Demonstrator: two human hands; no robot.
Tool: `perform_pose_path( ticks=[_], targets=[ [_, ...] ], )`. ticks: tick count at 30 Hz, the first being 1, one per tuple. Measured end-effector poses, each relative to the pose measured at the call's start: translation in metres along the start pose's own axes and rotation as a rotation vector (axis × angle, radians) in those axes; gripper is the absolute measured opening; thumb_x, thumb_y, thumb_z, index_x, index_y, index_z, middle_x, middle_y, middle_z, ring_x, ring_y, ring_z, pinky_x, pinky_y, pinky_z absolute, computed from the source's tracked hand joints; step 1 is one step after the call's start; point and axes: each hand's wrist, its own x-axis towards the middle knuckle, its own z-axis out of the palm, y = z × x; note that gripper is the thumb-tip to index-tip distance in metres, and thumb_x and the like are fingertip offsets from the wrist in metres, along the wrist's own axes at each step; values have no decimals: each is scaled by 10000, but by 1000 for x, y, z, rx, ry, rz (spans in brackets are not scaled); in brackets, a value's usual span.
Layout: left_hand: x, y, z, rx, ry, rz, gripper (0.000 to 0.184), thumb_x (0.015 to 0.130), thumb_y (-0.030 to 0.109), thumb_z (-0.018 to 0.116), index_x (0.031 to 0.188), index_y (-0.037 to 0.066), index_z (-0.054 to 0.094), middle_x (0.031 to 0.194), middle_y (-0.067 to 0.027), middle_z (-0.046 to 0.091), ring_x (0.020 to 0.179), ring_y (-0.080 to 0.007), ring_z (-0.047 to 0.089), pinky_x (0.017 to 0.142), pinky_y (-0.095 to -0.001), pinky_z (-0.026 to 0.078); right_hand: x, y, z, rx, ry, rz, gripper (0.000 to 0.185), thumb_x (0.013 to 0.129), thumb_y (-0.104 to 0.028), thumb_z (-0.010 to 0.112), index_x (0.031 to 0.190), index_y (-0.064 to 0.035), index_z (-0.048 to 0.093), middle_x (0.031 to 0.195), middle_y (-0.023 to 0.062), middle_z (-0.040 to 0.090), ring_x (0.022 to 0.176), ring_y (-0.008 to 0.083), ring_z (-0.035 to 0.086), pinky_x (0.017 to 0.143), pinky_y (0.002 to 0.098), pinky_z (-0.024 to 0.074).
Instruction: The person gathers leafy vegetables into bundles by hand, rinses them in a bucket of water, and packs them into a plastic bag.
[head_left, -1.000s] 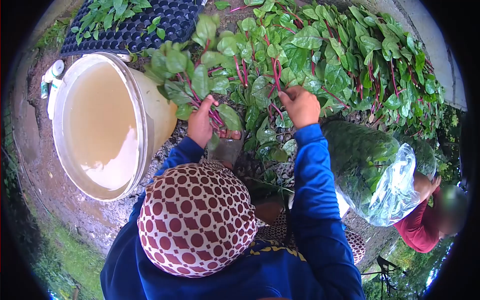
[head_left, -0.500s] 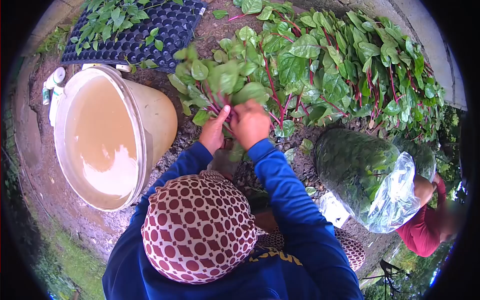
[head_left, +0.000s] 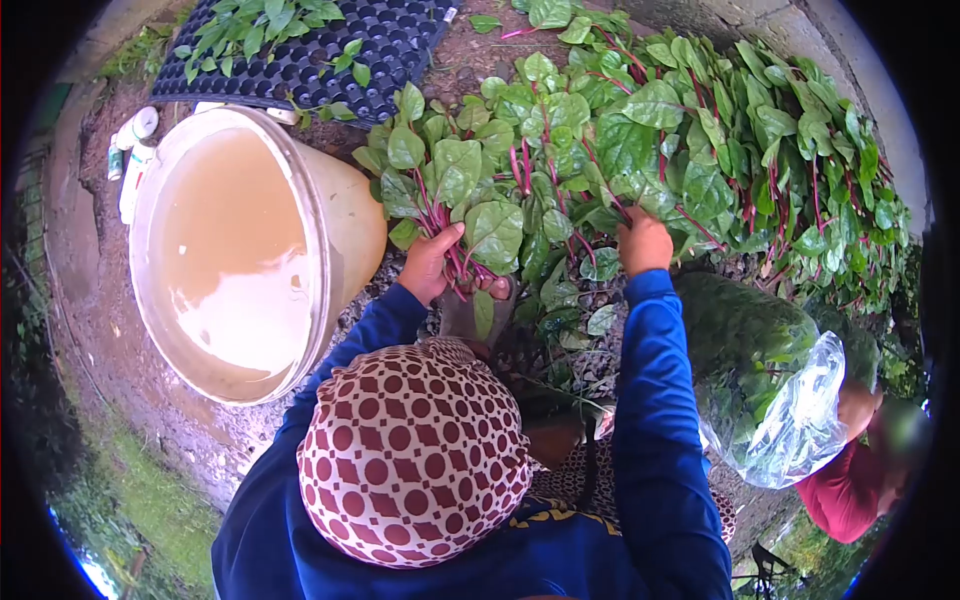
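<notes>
My left hand (head_left: pixel 428 265) is closed around the purple-red stems of a bunch of Malabar spinach (head_left: pixel 493 237), its broad green leaves fanning upward. My right hand (head_left: pixel 645 242), apart to the right, has its fingers closed on a red Malabar spinach stem (head_left: pixel 615 203) at the near edge of the pile. That pile of leafy Malabar spinach (head_left: pixel 740 125) spreads over the ground to the back right. Part of a foot (head_left: pixel 492 288) shows just below the bunch.
A large bucket (head_left: pixel 318 250) of murky brown water stands at left. Behind it lies a black seedling tray (head_left: pixel 380 60) with green plants, and white bottles (head_left: pixel 135 165) sit beside. At right, a person in a red sleeve (head_left: pixel 845 490) holds a clear plastic bag (head_left: pixel 800 410) of greens.
My right hand has left the bunch and moved right to a stem at the pile. My left hand keeps the bunch, whose leaves now hang still. The view has shifted slightly.
</notes>
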Motion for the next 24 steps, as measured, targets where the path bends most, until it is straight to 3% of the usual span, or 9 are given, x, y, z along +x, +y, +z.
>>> perform_pose_path(
  ticks=[2, 3, 6, 7, 12, 13, 16, 21, 24],
  targets=[
    [-4, 4, -1, 0, -32, -23, 305, 865, 117, 619, 1148, 22, 555, 1067, -64, 625, 930, -184, 613, 786, -358, 513, -1, 19, 9, 302, 82, 7, 309, 772, -226, 661, 1061, -121, 625, 810, 155, 661, 780, 329, 655, 728, 422, 507],
    [-6, 3, -1, 0, -36, -21, 312, 865, 117, 619, 1154, 20, 551, 1073, -62, 623, 936, -183, 612, 790, -356, 513, -6, 18, 6, 514, 214, -32, 201, 846, -245, 626, 955, -76, 627, 656, 103, 626, 580, 236, 616, 554, 349, 485],
    [-4, 0, -1, 1, -38, -4, 312, 868, 128, 623, 1158, 39, 551, 1071, -53, 622, 934, -174, 611, 788, -351, 514, -23, 7, -14, 1518, 136, 350, 208, 899, -256, 582, 820, -63, 591, 542, 7, 507, 435, 102, 454, 410, 244, 352],
    [-2, -1, -2, 9, -29, -6, 308, 870, 134, 624, 1156, 46, 553, 1064, -51, 623, 924, -172, 614, 781, -348, 516, -31, -16, -25, 1588, 266, 357, 244, 926, -256, 551, 743, -96, 531, 539, -58, 393, 422, 16, 316, 379, 195, 218],
    [-4, -4, 10, 4, 22, -24, 245, 872, 168, 636, 1092, 75, 579, 967, -29, 636, 819, -159, 624, 705, -323, 525, -40, -102, 29, 1052, 470, -62, 224, 911, -200, 519, 1035, -98, 675, 728, 91, 669, 493, 190, 556, 473, 351, 446],
    [-5, -6, 9, 1, 41, -25, 228, 872, 176, 638, 1070, 77, 586, 943, -25, 637, 796, -157, 623, 687, -320, 525, -59, -131, -2, 800, 142, 98, 200, 885, -182, 521, 1005, -148, 677, 745, 139, 659, 519, 266, 593, 513, 395, 474],
    [2, -16, -3, -65, 75, -73, 178, 869, 173, 640, 1014, 77, 602, 891, -19, 635, 754, -154, 618, 654, -315, 521, -83, -171, 51, 720, 154, -341, 204, 863, -207, 510, 977, -153, 670, 793, 153, 648, 652, 345, 620, 601, 458, 499],
    [-10, 6, -6, 23, 133, 9, 171, 860, 106, 619, 1022, 52, 605, 919, -38, 638, 784, -169, 622, 697, -330, 522, -64, -139, 26, 738, 55, -384, 236, 850, -305, 574, 979, -132, 668, 879, 142, 660, 738, 321, 637, 679, 422, 510],
    [-7, 5, 1, 19, 114, 134, 199, 863, 101, 613, 1052, 41, 594, 963, -45, 633, 829, -170, 619, 724, -336, 523, -26, -78, 33, 612, 200, -9, 169, 814, -268, 626, 851, -114, 686, 873, 138, 666, 746, 322, 640, 681, 409, 511]
  ],
)
